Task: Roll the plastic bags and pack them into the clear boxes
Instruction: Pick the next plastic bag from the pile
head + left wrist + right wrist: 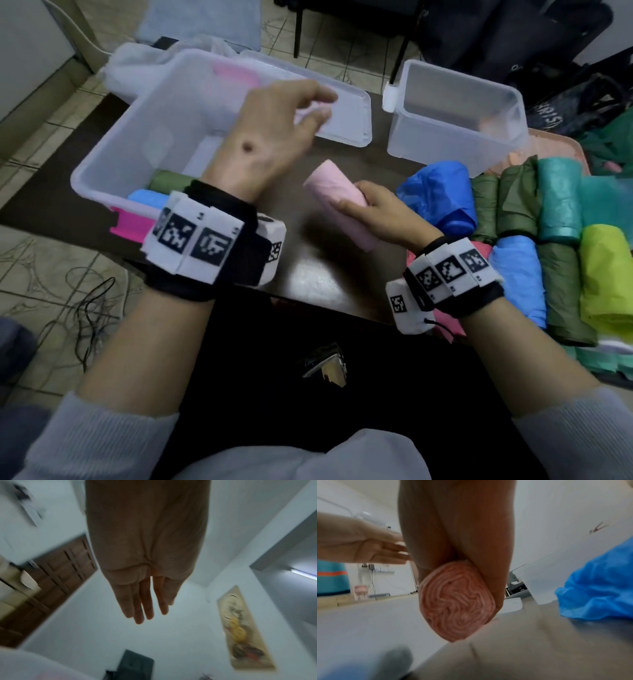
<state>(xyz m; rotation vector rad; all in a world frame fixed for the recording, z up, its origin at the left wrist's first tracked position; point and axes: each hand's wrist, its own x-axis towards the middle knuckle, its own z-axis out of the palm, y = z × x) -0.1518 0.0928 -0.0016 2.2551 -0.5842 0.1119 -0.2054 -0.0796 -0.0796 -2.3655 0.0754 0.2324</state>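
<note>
The pink roll point(337, 195) sits above the table point(329, 274), gripped lengthwise by the right hand point(387, 212), whose fingers wrap it, probably so the coil (a tight spiral at its end) cannot spring loose. The left hand point(274, 126) hovers empty, fingers straight, over the big box point(113, 164), likely clearing the way. Finished rolls point(548, 219) wait to the right; a second box point(455, 116) stands behind.

the left hand point(274, 130) is blurred at the fingertips and covers part of the big clear box point(102, 164). the right hand point(383, 212) hides the pink roll's point(337, 195) near end. green rolls point(561, 294) run off the right edge.
</note>
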